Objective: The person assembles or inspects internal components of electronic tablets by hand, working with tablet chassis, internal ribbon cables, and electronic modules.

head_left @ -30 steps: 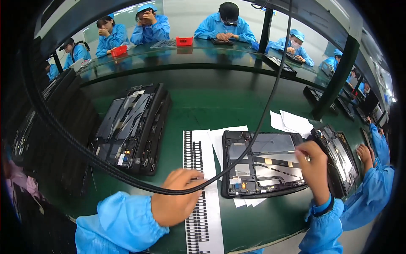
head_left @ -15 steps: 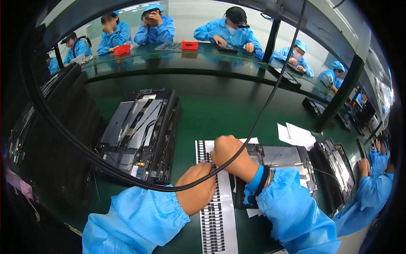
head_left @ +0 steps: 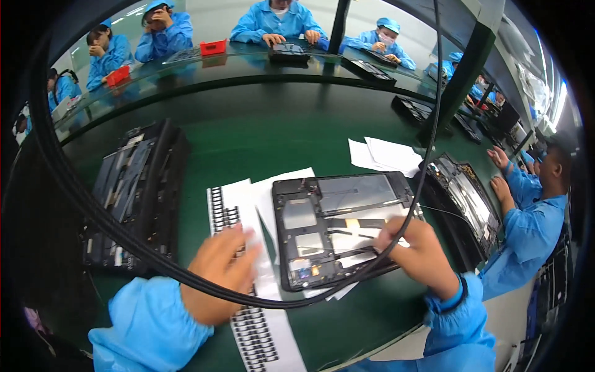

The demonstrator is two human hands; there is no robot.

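An opened tablet-like device [head_left: 358,193], with a dark frame, silvery plates and thin cables, lies in front of me. My right hand [head_left: 420,253] is over its right side, thumb and fingertips pinched together; anything between them is too small to make out. To the device's left, a long white sheet [head_left: 282,332] carries rows of small black pieces [head_left: 255,338] that look like adhesive pads. My left hand [head_left: 217,273] is above this sheet, its blurred fingers apart and partly stretched, hiding the middle rows. Nothing shows in that hand.
Stacked opened devices [head_left: 133,186] stand on the left, others [head_left: 468,192] on the right. White papers [head_left: 384,155] lie beyond the device. A thick black cable [head_left: 204,282] loops across the view. Co-workers in blue sit across the bench, and one person [head_left: 527,211] sits at right.
The view has swung right. My hands, together over the sheet before, have parted: the right has moved onto the device, while the left stays by the sheet with its fingers lifted.
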